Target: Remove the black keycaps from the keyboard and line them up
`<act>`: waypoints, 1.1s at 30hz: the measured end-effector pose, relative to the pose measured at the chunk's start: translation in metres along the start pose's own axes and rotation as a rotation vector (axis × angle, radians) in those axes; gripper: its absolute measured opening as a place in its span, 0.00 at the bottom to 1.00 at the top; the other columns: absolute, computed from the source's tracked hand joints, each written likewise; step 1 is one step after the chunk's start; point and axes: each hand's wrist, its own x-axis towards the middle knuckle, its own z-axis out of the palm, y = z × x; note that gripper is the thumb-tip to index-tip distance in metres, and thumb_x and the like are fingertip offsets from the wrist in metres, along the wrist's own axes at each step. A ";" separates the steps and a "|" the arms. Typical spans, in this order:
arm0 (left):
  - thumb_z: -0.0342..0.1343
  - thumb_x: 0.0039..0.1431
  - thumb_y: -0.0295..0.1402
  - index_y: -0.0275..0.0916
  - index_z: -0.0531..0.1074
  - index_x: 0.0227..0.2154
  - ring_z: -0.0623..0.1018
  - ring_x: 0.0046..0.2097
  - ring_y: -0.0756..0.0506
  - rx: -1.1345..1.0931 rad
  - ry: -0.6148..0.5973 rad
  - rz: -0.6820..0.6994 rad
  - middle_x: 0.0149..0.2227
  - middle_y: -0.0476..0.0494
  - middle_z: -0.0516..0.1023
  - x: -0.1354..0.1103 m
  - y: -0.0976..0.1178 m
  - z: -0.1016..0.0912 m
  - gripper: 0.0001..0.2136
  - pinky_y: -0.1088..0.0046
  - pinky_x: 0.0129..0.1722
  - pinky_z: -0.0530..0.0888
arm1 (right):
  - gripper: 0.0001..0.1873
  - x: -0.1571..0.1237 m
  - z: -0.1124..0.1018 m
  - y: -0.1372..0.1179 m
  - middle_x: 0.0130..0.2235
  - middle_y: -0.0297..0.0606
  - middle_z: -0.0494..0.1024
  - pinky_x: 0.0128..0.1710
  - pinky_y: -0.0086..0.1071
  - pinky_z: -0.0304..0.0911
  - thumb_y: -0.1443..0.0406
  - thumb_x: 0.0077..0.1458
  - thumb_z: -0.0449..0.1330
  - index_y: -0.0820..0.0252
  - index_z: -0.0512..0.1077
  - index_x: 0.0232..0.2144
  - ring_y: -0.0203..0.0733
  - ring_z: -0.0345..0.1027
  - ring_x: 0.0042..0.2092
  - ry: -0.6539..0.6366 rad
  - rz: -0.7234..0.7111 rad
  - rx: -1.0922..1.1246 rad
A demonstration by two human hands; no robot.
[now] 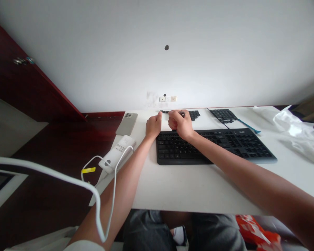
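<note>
A black keyboard [225, 144] lies across the white desk [188, 184]. My left hand [153, 126] is closed in a loose fist at the keyboard's far left corner, thumb up. My right hand [180, 122] is closed just beside it, over the keyboard's top edge, pinching a small dark thing [182, 113] that I cannot make out. Behind my hands lie rows of loose black keycaps [194, 114] and a second dark key block [223, 115] further right.
A grey phone [127, 123] lies face down at the desk's far left. A white power bank [117, 153] with a white cable [99, 195] sits at the left edge. Crumpled clear plastic [298, 130] covers the right side. A blue-green tool [248, 127] lies behind the keyboard.
</note>
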 end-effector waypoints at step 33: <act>0.43 0.70 0.53 0.40 0.64 0.17 0.70 0.28 0.45 -0.059 -0.048 0.009 0.22 0.42 0.73 -0.005 0.004 -0.005 0.29 0.69 0.29 0.58 | 0.27 -0.018 0.007 0.034 0.14 0.27 0.56 0.20 0.30 0.45 0.58 0.60 0.59 0.57 0.57 0.12 0.29 0.46 0.18 -0.159 0.021 -0.094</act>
